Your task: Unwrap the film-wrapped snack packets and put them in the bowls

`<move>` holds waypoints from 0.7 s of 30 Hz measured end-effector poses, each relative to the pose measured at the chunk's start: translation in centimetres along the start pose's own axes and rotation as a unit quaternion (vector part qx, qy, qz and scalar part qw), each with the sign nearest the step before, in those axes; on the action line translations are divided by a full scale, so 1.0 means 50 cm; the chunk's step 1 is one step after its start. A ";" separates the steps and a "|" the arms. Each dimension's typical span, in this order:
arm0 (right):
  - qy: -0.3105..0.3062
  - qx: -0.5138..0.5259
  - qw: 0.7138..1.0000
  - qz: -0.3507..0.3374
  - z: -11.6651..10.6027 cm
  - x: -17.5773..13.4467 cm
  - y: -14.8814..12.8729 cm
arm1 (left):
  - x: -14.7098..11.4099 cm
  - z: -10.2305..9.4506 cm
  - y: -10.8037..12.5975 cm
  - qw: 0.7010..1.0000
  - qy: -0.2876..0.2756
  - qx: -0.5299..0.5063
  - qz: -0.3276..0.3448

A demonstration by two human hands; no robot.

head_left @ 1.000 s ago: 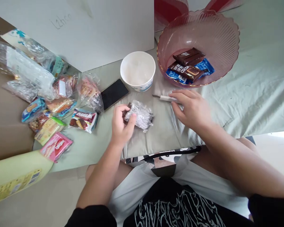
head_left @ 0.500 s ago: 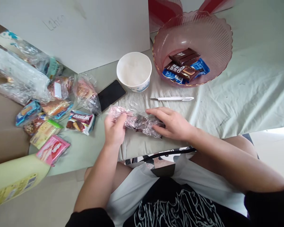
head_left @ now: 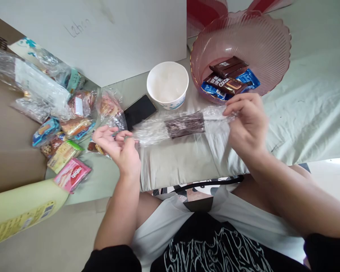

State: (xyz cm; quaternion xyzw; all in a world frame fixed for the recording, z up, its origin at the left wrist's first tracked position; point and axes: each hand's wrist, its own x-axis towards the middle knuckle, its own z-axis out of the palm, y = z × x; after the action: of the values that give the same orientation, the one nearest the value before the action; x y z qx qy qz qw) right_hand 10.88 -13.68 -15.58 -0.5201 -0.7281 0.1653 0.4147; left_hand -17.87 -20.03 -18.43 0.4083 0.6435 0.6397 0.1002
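Note:
A dark brown snack packet (head_left: 185, 125) in a long clear plastic wrapper is stretched out above the cloth between my two hands. My left hand (head_left: 123, 151) pinches the wrapper's left end between thumb and finger, the other fingers lifted. At the right end, my right hand (head_left: 247, 124) grips the twisted plastic just in front of a pink ribbed bowl (head_left: 267, 49). Brown cocoa packets (head_left: 226, 82) and blue packets (head_left: 250, 77) lie in that bowl. Behind the wrapper stand a white paper tub (head_left: 168, 85) and a black phone (head_left: 140, 113) lying flat.
On the left lie several wrapped snacks, including a pink packet (head_left: 73, 174), a yellow-green one (head_left: 64, 155) and bagged bread (head_left: 110, 107). A white box (head_left: 130, 37) stands behind. A pale yellow bottle (head_left: 25, 207) lies at the lower left. Green cloth (head_left: 308, 124) covers the table.
My hands have moved apart, the right one up and rightward, pulling the bunched wrapper out straight. The white pen-like tool near the bowl is now hidden. The view has shifted slightly.

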 end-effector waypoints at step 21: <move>-0.166 -0.064 0.964 -0.197 0.008 -0.006 -0.016 | -0.016 0.019 0.019 0.937 -0.265 0.169 0.155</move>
State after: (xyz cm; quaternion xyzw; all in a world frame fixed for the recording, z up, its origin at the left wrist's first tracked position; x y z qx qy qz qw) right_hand 10.09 -14.19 -15.41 -0.3571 -0.8838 0.1177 0.2784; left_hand -16.36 -20.01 -18.05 0.6687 0.6207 0.3977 0.0966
